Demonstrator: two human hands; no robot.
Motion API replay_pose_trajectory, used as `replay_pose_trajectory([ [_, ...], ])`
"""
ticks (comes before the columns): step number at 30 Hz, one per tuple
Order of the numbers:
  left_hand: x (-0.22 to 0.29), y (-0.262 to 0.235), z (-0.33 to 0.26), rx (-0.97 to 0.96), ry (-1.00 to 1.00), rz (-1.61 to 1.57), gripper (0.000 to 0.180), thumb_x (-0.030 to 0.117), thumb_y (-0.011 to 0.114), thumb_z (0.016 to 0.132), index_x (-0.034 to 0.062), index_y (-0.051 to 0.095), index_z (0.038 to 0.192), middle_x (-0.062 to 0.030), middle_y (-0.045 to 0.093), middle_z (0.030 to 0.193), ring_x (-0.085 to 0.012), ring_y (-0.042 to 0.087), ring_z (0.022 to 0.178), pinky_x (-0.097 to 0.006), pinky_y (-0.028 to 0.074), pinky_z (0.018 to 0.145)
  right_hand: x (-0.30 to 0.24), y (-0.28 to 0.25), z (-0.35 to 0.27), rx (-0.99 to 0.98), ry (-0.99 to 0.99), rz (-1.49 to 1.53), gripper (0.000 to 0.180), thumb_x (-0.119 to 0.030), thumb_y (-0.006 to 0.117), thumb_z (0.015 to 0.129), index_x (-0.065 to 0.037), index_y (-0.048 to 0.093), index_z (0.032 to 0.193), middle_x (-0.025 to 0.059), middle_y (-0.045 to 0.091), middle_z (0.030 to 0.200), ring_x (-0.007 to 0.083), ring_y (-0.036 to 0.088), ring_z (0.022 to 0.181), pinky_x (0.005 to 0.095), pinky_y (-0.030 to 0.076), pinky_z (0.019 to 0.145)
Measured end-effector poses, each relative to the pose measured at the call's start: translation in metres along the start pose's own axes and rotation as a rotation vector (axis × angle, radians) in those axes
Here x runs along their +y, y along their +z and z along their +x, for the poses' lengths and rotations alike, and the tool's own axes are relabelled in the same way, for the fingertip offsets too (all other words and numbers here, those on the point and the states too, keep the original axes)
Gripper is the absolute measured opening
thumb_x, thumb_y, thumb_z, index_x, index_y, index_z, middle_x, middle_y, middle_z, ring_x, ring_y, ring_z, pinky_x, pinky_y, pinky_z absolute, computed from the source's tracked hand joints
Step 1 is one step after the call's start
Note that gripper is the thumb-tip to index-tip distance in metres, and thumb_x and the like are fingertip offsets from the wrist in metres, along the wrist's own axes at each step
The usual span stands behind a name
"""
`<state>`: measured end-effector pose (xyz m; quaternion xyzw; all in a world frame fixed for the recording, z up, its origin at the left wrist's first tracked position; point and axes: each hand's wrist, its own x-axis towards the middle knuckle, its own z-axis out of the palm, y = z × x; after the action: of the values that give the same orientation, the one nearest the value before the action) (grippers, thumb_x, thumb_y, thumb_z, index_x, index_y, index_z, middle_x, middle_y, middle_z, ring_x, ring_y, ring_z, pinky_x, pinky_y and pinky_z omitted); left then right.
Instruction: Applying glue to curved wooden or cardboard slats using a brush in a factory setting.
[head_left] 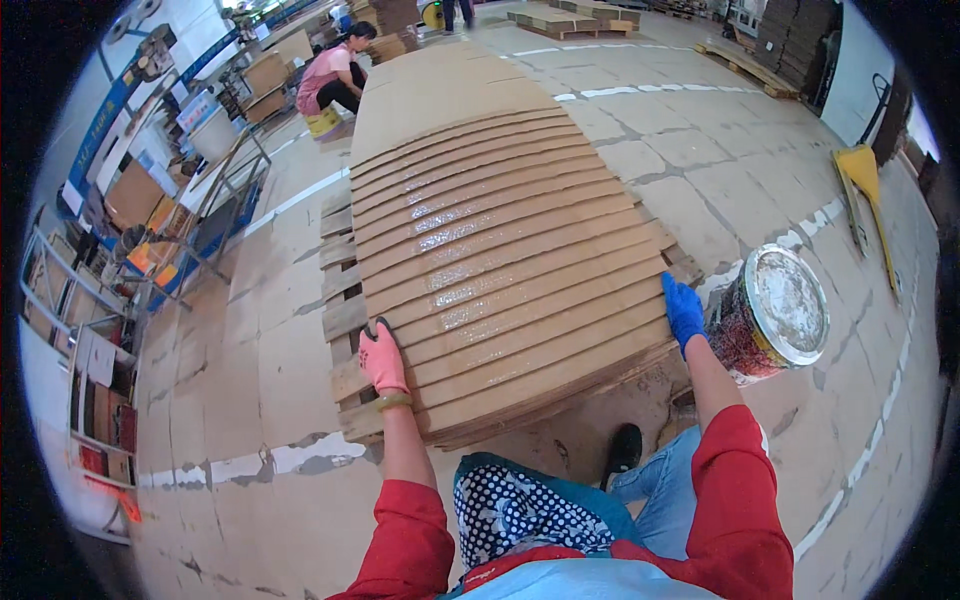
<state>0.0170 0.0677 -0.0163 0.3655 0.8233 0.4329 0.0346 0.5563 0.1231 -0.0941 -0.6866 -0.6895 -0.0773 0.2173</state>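
Observation:
Overlapping brown cardboard sheets (540, 310) lie fanned like shingles on a stack in front of me, with wet, shiny glue-like streaks (455, 290) down their exposed strips. My left hand (382, 360), in a pink glove with dark fingertips, grips the left edge of the sheets near the close end. On the opposite edge is my right hand (684, 310), in a blue glove, its fingers closed against the cardboard and partly hidden. Wooden pallet slats (343, 318) stick out beneath the stack on the left.
A large stained bucket with a whitish top (788, 305) stands close to my right forearm. A yellow pallet-jack-like tool (868, 200) is farther right. Another person (330, 75) in pink squats at the far left of the stack. Metal racks (90, 330) line the left side.

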Motion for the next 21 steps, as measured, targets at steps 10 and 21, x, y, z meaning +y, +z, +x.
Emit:
replay_pose_trajectory([
  [10, 0.002, -0.004, 0.0, -0.088, -0.022, -0.039, 0.052, 0.037, 0.049, 0.083, -0.0075, 0.052, 0.109, -0.026, 0.055, 0.108, -0.0381, 0.052, 0.101, -0.04, 0.041, 0.087, 0.003, -0.003, 0.001, -0.038, 0.001, 0.009, 0.032, -0.023, 0.04, 0.09, -0.006, 0.049, 0.116, 0.0192, 0.058, 0.088, 0.0364, 0.058, 0.075, 0.0449, 0.046, 0.064],
  [21, 0.002, -0.002, -0.001, -0.03, -0.022, 0.032, 0.056, 0.041, 0.048, 0.083, -0.0068, 0.05, 0.112, -0.0257, 0.053, 0.111, -0.0371, 0.051, 0.104, -0.04, 0.04, 0.089, 0.005, -0.001, -0.001, -0.001, -0.161, -0.248, 0.048, -0.003, 0.044, 0.08, -0.01, 0.038, 0.127, 0.013, 0.055, 0.079, 0.0283, 0.056, 0.07, 0.0396, 0.046, 0.06],
])
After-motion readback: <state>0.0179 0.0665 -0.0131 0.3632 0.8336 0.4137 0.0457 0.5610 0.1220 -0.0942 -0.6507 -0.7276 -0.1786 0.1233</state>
